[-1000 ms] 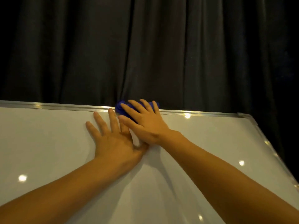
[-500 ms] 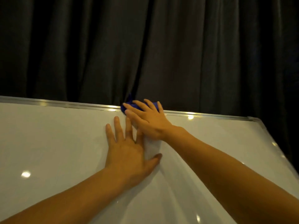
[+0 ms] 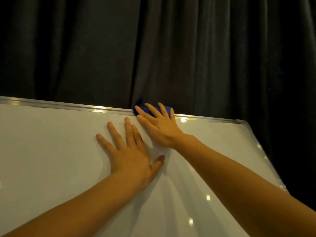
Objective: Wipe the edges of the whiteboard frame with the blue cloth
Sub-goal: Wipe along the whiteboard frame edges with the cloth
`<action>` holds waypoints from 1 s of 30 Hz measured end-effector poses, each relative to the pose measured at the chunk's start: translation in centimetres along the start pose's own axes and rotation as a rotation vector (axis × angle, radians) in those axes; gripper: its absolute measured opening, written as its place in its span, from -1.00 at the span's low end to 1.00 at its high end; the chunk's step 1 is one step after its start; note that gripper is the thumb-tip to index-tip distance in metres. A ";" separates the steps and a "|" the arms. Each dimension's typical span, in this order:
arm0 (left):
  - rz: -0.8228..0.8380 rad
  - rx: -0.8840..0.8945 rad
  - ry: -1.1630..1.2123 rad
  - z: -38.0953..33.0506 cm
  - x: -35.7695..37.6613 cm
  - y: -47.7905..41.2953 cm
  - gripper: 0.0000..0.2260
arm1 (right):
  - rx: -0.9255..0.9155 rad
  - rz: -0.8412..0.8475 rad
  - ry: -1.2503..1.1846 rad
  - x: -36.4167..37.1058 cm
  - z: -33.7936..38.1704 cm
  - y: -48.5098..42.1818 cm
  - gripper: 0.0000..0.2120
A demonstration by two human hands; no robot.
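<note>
Blue cloth (image 3: 138, 108) lay bunched on the far edge of the board (image 3: 51, 151), pinned against the metal frame (image 3: 68, 105) under the fingers of the right hand (image 3: 158, 127). That hand was spread flat over it, fingers extended rather than curled — pressing the cloth down, not gripping it in a fist. The left hand (image 3: 130, 154) lay open and empty on the white surface just beside the right, palm down, touching no cloth; it looked to be bracing the board.

Only a scrap of cloth showed past the fingertips, toward the dark curtain (image 3: 188, 48) behind. Judging by where it sat, the far edge was the one being wiped, with a stretch of frame left between the cloth and the far right corner (image 3: 240, 121), and the right edge (image 3: 263, 156) beyond that.

To do this step well, the fingers should have kept the cloth wrapped over the rail's lip, so both its top and outer face were rubbed — a flat palm alone would skate along the top. Steady, even pressure along the rail mattered, and the left hand needed to hold the board firm so it did not shift. At the corner the cloth would have needed turning to follow the frame down the right edge.
</note>
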State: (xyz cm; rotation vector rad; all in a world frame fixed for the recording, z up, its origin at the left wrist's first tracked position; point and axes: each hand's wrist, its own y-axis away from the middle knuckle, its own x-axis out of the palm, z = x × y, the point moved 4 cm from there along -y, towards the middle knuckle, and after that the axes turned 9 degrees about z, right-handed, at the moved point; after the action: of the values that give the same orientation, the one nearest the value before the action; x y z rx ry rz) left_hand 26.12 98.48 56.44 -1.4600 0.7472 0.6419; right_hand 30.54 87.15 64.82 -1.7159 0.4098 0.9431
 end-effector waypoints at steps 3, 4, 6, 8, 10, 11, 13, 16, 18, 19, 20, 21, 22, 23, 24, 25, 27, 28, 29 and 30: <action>-0.014 0.056 -0.034 -2.3 0.3 0.4 -0.05 | -0.114 -0.014 0.061 -1.4 -3.8 1.7 -0.42; -0.011 0.079 -0.047 -3.0 0.6 0.8 -0.08 | -0.107 -0.015 0.097 -2.0 -6.4 2.6 -0.42; 0.014 0.128 -0.062 -5.0 1.3 1.6 -0.11 | -0.033 -0.012 0.161 -2.9 -12.1 4.7 -0.44; 0.032 0.174 -0.084 -8.3 1.9 2.0 -0.10 | 0.021 -0.017 0.185 -3.3 -15.7 6.2 -0.45; 0.038 0.213 -0.104 -12.6 2.1 1.8 -0.06 | -0.037 -0.020 0.160 -3.0 -15.9 6.2 -0.43; 0.042 0.223 -0.103 -15.0 2.2 1.7 -0.06 | -0.107 -0.014 0.151 -2.9 -15.5 6.0 -0.41; 0.057 0.209 -0.097 -19.3 2.4 1.3 -0.05 | -0.260 0.000 0.184 -3.0 -15.4 6.1 -0.43; 0.068 0.137 -0.109 -23.5 2.7 0.4 -0.04 | -0.340 0.007 0.239 -4.8 -20.4 7.2 -0.45; 0.051 0.118 -0.110 -24.0 3.2 -0.1 -0.05 | -0.233 0.022 0.220 -5.7 -25.5 7.9 -0.44; 0.040 0.119 -0.116 -24.3 3.4 -0.1 -0.07 | -0.145 0.025 0.199 -6.0 -28.3 8.5 -0.43; 0.031 0.122 -0.120 -24.6 3.6 0.0 -0.09 | -0.051 0.018 0.175 -6.1 -30.4 9.0 -0.41; 0.025 0.124 -0.123 -25.1 3.8 0.2 -0.10 | 0.027 0.004 0.151 -6.0 -31.7 9.4 -0.38; 0.019 0.124 -0.128 -25.8 4.0 0.4 -0.09 | 0.070 -0.012 0.131 -5.7 -32.0 9.5 -0.34; 0.010 0.122 -0.135 -26.6 4.2 0.5 -0.07 | 0.066 -0.024 0.121 -5.3 -31.4 9.3 -0.29; 0.000 0.112 -0.136 -27.5 4.2 0.5 -0.03 | 0.017 -0.027 0.126 -4.8 -30.0 8.9 -0.25; -0.010 0.094 -0.128 -28.3 4.2 0.3 0.01 | -0.057 -0.020 0.149 -4.4 -28.6 8.7 -0.24; -0.038 0.077 -0.099 -29.6 4.2 -0.1 0.04 | -0.191 -0.002 0.233 -4.3 -27.8 9.0 -0.31; -0.066 0.098 -0.084 -30.0 4.2 -0.4 0.01 | -0.217 0.002 0.281 -5.1 -28.9 9.4 -0.33; -0.096 0.132 -0.076 -30.4 4.4 -0.6 -0.02 | -0.205 0.006 0.311 -6.0 -30.7 9.8 -0.32; -0.119 0.161 -0.072 -30.5 4.6 -0.7 -0.06 | -0.158 0.009 0.316 -6.8 -32.6 10.1 -0.30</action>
State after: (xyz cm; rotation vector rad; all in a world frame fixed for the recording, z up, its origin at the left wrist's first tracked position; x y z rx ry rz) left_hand 27.80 67.76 54.33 -1.3162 0.6358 0.5281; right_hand 32.02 52.47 66.81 -2.0181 0.5619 0.7259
